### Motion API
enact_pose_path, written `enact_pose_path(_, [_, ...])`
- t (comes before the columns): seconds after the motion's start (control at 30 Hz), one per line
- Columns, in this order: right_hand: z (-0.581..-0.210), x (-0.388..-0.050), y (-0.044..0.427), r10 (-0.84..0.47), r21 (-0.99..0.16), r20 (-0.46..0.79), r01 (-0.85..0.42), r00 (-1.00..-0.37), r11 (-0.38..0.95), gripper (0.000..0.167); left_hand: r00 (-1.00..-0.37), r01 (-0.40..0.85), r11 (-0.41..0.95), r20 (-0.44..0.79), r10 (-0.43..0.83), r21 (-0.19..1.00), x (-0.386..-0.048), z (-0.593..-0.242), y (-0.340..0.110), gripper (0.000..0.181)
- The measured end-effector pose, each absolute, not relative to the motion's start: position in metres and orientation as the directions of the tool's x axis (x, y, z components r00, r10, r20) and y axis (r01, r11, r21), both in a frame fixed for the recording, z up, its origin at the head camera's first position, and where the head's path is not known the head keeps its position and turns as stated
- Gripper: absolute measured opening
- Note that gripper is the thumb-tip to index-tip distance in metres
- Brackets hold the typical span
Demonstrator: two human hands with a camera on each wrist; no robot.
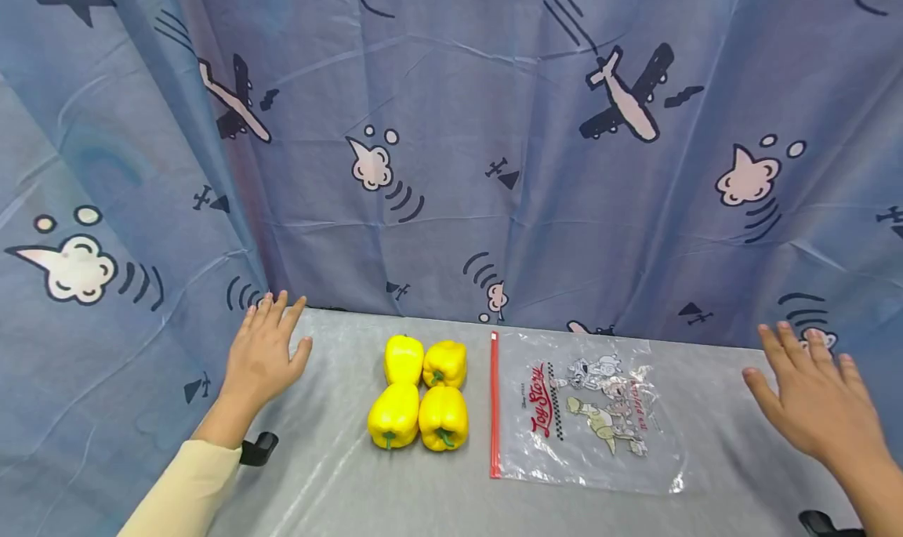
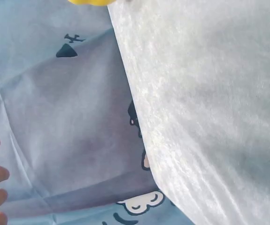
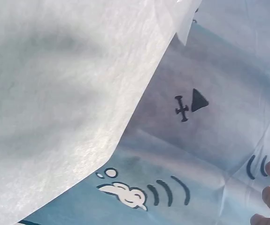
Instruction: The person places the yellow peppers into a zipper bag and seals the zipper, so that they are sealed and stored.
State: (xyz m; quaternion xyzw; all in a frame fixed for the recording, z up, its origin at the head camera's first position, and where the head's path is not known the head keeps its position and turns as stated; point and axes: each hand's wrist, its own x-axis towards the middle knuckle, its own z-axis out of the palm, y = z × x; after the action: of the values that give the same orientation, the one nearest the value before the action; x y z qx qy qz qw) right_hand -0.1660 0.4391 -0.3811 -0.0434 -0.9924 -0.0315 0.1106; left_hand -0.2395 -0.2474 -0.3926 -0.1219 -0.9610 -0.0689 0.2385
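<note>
Several yellow bell peppers (image 1: 443, 419) lie close together in two rows, left of the middle of the table. Right of them a clear zip bag (image 1: 585, 462) with a red slider edge and printed cartoon figures lies flat. My left hand (image 1: 262, 361) is held over the table's left side, fingers straight and spread, touching nothing I can make out. On the far right my right hand (image 1: 818, 400) is likewise spread, apart from the bag. In each wrist view only some fingertips show at the edge. A sliver of a yellow pepper (image 2: 91, 2) shows in the left wrist view.
The table (image 1: 317, 482) has a pale grey cover. A blue curtain (image 1: 451, 168) printed with planes and clouds hangs behind it and along the left side. Dark wrist-worn pieces show by both wrists, such as the black mount (image 1: 259, 448) on the left.
</note>
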Motion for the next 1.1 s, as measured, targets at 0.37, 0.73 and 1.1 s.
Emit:
enact_pose_path(0.37, [-0.371,-0.161,0.409,0.005,0.016,0.336,0.011,-0.942,1.0,0.075,-0.79,0.325,0.935,0.584,0.187,0.14,-0.223,-0.387,-0.23,0.059])
enact_pose_path(0.73, [-0.354,-0.158,0.365,-0.055,-0.086,0.491,-0.111,-0.869,0.99,0.057,-0.782,0.419,0.852,0.602,0.162,0.315,-0.2,-0.38,-0.185,0.059])
enact_pose_path(1.1, [-0.355,-0.161,0.334,-0.038,-0.279,0.483,-0.195,-0.875,0.94,0.048,-0.852,0.442,0.709,0.505,0.139,0.55,-0.177,-0.379,-0.134,0.056])
